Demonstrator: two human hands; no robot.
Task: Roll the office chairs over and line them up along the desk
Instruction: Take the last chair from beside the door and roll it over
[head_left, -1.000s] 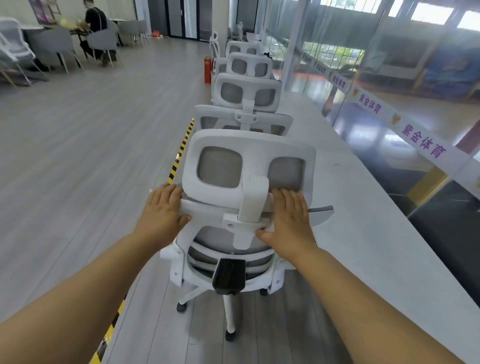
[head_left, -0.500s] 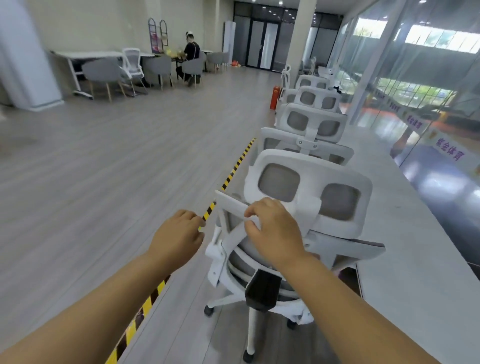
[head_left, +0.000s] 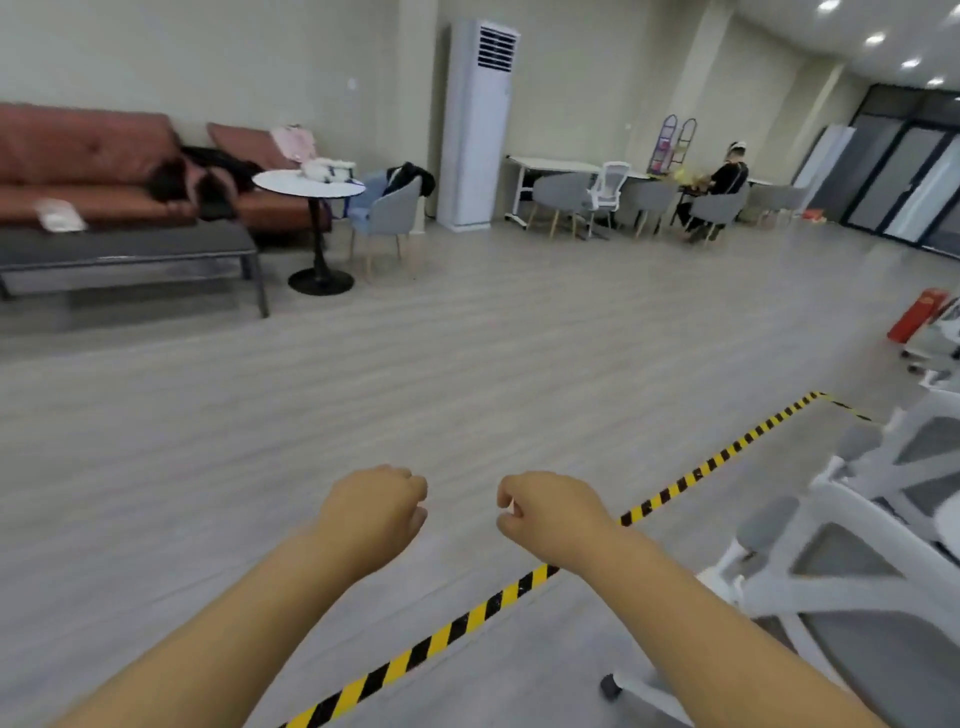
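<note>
Your left hand (head_left: 371, 512) and right hand (head_left: 550, 514) curl on nothing, fisted it seems, free to fetch the far chair (head_left: 609, 189).

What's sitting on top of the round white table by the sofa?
A white lumpy thing lies on the round white table, near its back edge. It is too blurry to name, and anything behind it is hidden.

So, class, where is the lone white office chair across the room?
Head view, far right of centre: the white office chair stands at the white table between grey chairs, left of the seated person.
</note>
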